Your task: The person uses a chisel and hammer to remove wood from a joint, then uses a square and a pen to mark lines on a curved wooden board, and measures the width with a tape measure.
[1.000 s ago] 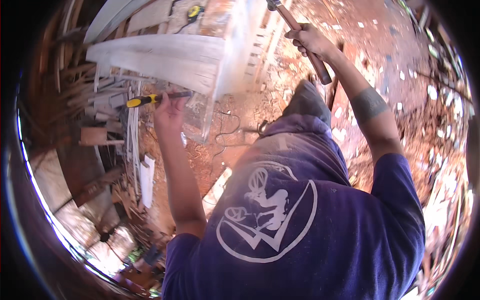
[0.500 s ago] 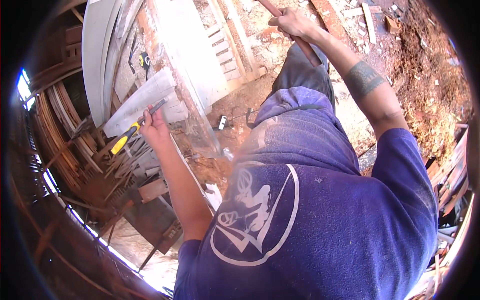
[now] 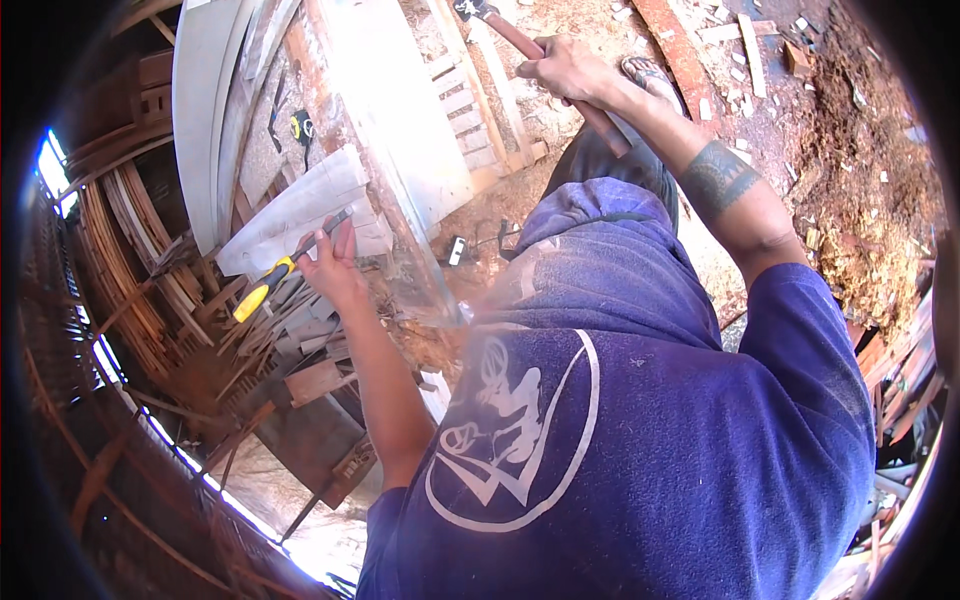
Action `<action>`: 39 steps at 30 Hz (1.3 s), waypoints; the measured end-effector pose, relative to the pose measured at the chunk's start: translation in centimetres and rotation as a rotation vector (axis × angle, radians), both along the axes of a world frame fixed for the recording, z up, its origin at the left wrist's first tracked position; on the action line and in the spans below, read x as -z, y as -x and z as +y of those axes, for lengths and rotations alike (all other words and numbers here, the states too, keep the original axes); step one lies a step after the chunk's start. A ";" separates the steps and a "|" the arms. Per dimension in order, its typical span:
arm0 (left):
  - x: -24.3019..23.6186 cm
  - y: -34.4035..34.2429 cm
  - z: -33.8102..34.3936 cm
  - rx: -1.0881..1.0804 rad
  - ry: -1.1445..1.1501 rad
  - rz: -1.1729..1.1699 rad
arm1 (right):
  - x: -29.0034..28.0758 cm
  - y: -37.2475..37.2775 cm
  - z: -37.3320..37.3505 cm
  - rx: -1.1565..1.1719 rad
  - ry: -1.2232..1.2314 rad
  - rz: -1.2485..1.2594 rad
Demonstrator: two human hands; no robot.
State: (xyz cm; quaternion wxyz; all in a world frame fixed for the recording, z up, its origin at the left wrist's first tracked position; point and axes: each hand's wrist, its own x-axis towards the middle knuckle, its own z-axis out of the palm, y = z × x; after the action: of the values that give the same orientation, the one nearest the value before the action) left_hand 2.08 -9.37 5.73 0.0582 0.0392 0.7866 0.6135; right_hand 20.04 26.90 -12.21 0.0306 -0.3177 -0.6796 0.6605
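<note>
My left hand (image 3: 338,272) is closed round the shank of a chisel with a yellow and black handle (image 3: 254,300). Its blade points up and right, over a pale flat wooden board (image 3: 292,212) on the bench. Whether the tip touches the wood I cannot tell. Up at the right, my right hand (image 3: 575,72) grips a hammer by its reddish wooden handle (image 3: 516,38). The dark hammer head shows at the top edge of the picture, and the handle's butt sticks out below my fist.
A yellow and black tape measure (image 3: 301,126) lies beyond the board. Curved pale planks (image 3: 200,130) stand at the far left. Stacked timber strips (image 3: 135,260) fill the left side. Wood scraps (image 3: 752,55) and sawdust (image 3: 840,210) cover the ground at the right.
The hammer has come lower, bringing its head into view. My left hand and the chisel have shifted slightly right. The surroundings sit a little lower in the picture, and a sandalled foot now shows.
</note>
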 end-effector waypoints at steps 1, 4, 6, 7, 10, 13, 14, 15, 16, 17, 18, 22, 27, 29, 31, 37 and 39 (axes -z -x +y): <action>-0.2 -0.2 0.2 -0.003 0.010 -0.010 | -0.2 0.3 -0.1 -0.020 0.000 -0.010; -0.3 -0.4 0.9 0.036 0.022 0.018 | -0.4 0.7 -0.2 -0.059 0.026 -0.022; 0.1 -0.1 0.7 0.039 0.047 0.038 | -0.2 1.1 -0.3 -0.080 0.036 -0.045; 0.3 0.0 0.6 0.046 0.077 0.055 | 0.0 1.3 -0.5 -0.091 0.009 -0.028; 0.5 0.0 0.7 0.045 0.092 0.076 | -0.7 1.4 -0.5 -0.096 -0.027 -0.019; 0.2 -0.2 1.5 0.044 0.063 0.077 | -0.6 1.2 -0.3 -0.103 -0.020 -0.061; 0.1 -0.2 2.0 0.050 0.065 0.072 | -0.4 1.0 -0.3 -0.098 -0.025 -0.053; 0.0 -0.2 1.9 0.023 0.066 0.071 | -0.9 1.0 -0.3 -0.102 -0.034 -0.039; -0.1 -0.2 1.9 -0.005 0.066 0.070 | -1.3 0.7 -0.1 -0.107 -0.035 -0.039; 0.0 -0.1 1.9 -0.011 0.065 0.068 | -1.7 0.1 0.0 -0.124 -0.031 -0.056; 0.1 0.3 1.7 0.014 0.069 0.070 | -2.5 -0.2 0.0 -0.147 -0.029 -0.070; -0.2 1.1 2.6 0.029 0.108 0.093 | -4.0 -1.5 1.1 -0.146 -0.012 -0.126; 0.3 1.9 1.9 0.037 0.110 0.112 | -5.8 -1.5 1.7 -0.181 0.016 -0.102; 0.1 1.6 1.8 0.006 0.083 0.115 | -7.3 -1.4 2.0 -0.203 0.007 -0.125; 0.2 1.4 1.9 0.009 0.031 0.115 | -7.8 -1.1 2.4 -0.240 -0.028 -0.136; 0.6 1.7 1.4 -0.068 -0.035 0.096 | -10.0 0.0 2.9 -0.321 -0.012 -0.120; 0.5 1.8 1.3 -0.071 -0.040 0.086 | -11.5 0.0 3.1 -0.364 -0.073 -0.148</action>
State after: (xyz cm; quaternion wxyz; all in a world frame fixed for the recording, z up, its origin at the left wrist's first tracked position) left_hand 0.23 -8.10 5.19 0.0018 0.0386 0.7767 0.6287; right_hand 20.00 29.98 -0.76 -0.1278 -0.2359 -0.7497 0.6049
